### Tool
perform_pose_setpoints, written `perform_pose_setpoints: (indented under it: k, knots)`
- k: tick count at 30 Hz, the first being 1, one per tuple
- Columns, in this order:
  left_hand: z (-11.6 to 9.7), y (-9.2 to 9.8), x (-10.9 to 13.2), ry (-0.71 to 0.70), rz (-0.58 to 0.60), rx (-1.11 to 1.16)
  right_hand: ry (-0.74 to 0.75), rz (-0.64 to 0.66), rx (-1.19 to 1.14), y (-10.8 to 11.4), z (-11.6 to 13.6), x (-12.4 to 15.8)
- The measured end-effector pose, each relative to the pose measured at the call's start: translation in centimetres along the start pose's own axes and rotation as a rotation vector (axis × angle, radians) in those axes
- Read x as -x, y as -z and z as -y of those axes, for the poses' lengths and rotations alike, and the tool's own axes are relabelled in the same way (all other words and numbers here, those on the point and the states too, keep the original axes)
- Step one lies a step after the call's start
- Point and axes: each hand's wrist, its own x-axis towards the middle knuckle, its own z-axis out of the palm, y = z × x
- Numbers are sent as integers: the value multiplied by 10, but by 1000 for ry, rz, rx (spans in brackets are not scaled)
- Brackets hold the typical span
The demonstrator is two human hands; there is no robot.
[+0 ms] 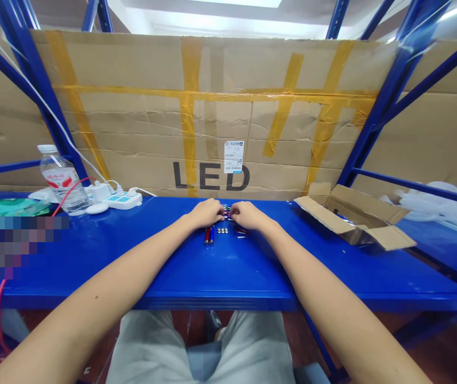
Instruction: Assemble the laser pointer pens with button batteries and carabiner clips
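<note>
My left hand (pixel 208 212) and my right hand (pixel 246 214) face each other over the middle of the table, fingers curled. Between them lies a cluster of small shiny coloured metal pieces (pixel 227 211), purple and green among them, and the fingertips of both hands close on its two sides. The fingers partly hide these pieces. Just below my left hand, a dark red tube (pixel 207 236) and a blue tube (pixel 211 236) lie side by side. Several small silver round pieces (pixel 222 231) sit in rows to their right. Below my right hand are small red and silvery pieces (pixel 241 233).
The blue table (pixel 196 272) backs onto a large taped cardboard sheet (pixel 144 122) marked LED. An open cardboard box (pixel 344 224) stands at right. At left are a water bottle (pixel 62 181), a white power strip (pixel 124 200) and a red cable (pixel 0 306). Blue posts (pixel 384 101) frame both sides.
</note>
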Motion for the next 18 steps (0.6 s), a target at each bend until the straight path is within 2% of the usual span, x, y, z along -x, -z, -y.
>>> perform_pose_setpoints:
  k: [5,8,15,18]
  knots:
    - [-10,4,6,-33,-165,-11,54,-101,-25,-5,-7,-6]
    - [-15,9,11,-73,-248,9,102,-149,-191,-6,-11,-11]
    - [-19,14,21,-94,-297,37,64,-187,-473,-4,-11,-12]
    - [-21,12,24,-86,-316,69,139,-138,-658,-4,-12,-14]
